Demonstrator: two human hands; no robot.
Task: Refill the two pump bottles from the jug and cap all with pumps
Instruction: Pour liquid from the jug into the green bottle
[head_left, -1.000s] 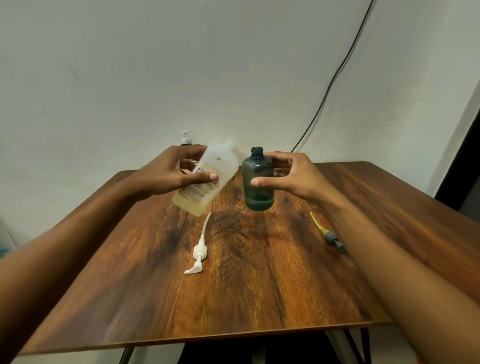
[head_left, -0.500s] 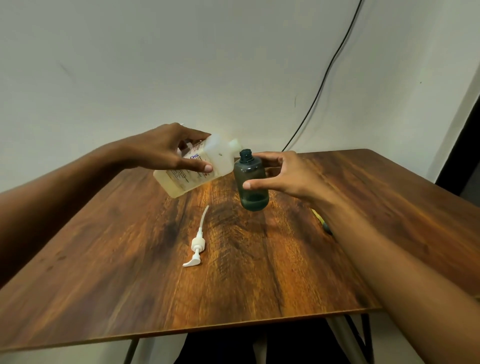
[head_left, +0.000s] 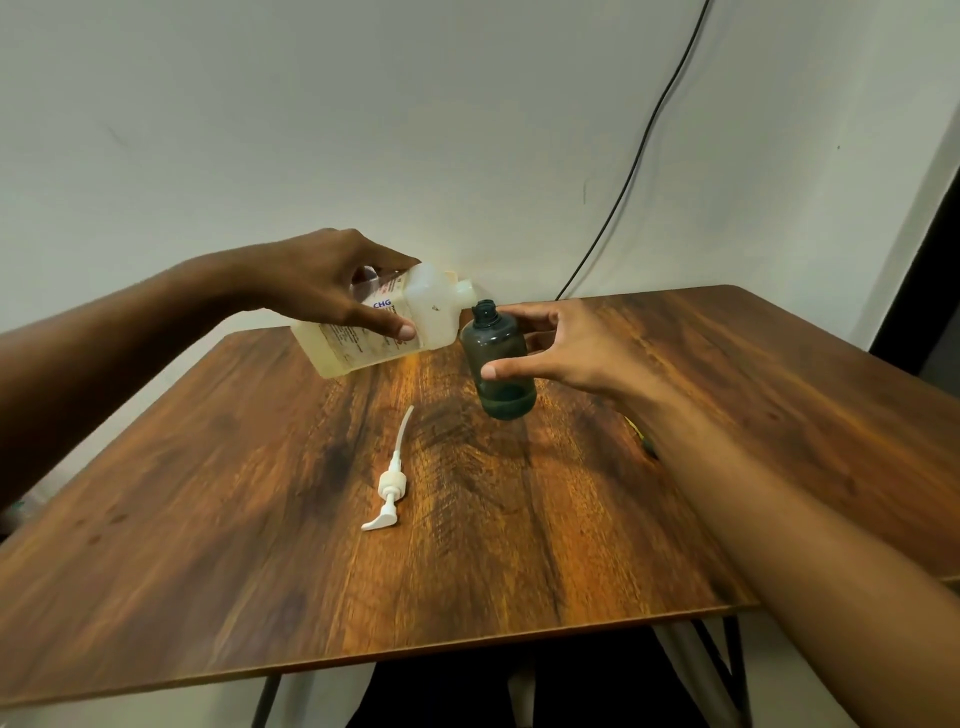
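My left hand (head_left: 332, 283) grips a translucent white jug (head_left: 384, 325) of pale yellow liquid, tipped almost flat with its spout just left of and slightly above the bottle's mouth. My right hand (head_left: 566, 345) holds a dark teal pump bottle (head_left: 496, 364) upright over the wooden table (head_left: 260, 545), thumb in front and fingers behind. The bottle's neck is uncapped and a little liquid sits at its bottom. A white pump head (head_left: 388, 483) with its long tube lies on the table in front of the bottle.
A yellow and grey pump piece (head_left: 641, 436) shows partly beside my right forearm. A black cable (head_left: 639, 150) runs down the white wall behind the table. Black table legs (head_left: 727, 670) show under the near edge.
My left hand has tipped the jug from a steep lean to almost flat and brought its spout up to the bottle's mouth. The second pump bottle at the back is now hidden.
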